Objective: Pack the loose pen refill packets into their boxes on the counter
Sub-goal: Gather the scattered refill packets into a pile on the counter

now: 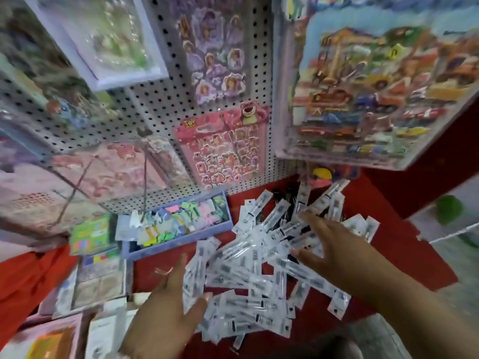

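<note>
A: Item one, location?
B: I log the refill packets (261, 257), loose heap on the red counter (404, 255), right of the purple tray (178, 244).
A: Hands?
B: Left hand (166, 309) and right hand (334, 244) flank the heap, fingers spread, gripping nothing.

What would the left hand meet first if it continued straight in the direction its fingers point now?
Probably the shallow lilac tray of colourful small items. The left hand, fingers open, points up and away along the left edge of the pile of clear plastic pen refill packets, brushing them. Depth is unclear in this blurred view.
</note>
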